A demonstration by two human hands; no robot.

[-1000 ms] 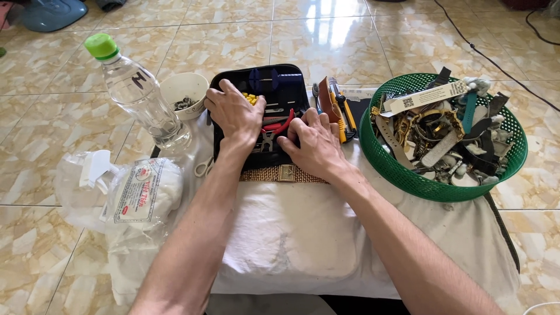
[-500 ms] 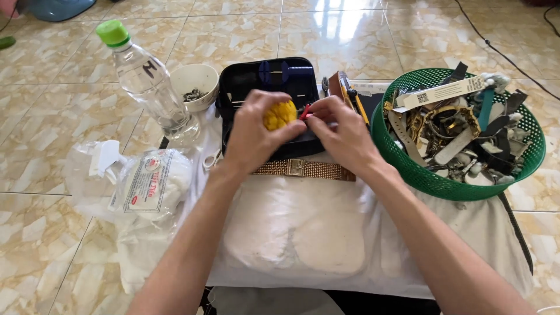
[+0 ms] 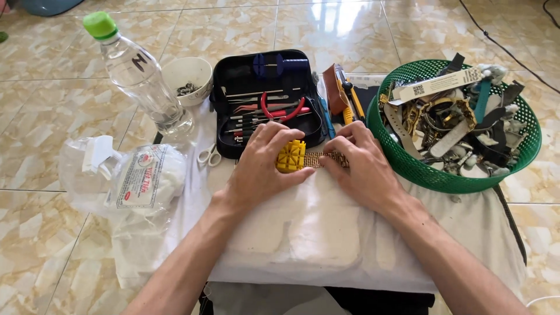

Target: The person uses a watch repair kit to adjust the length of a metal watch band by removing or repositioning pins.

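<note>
On the white cloth (image 3: 326, 245) nearest the camera, the left hand (image 3: 259, 166) has its fingers curled closed around a small yellow block tool (image 3: 290, 156), while the right hand (image 3: 361, 166) presses its bent fingers down on a gold mesh watch band (image 3: 321, 159) lying flat between the 2 hands. Just beyond sits an open black tool case (image 3: 268, 99) with red pliers inside. Far left stand a clear bottle (image 3: 140, 76) and white bowl (image 3: 186, 76); a green basket (image 3: 443, 175) sits right.

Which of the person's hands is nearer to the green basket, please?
Right. The right hand rests on the metal band just beside the green basket; the left hand sits farther off, on the yellow block.
</note>
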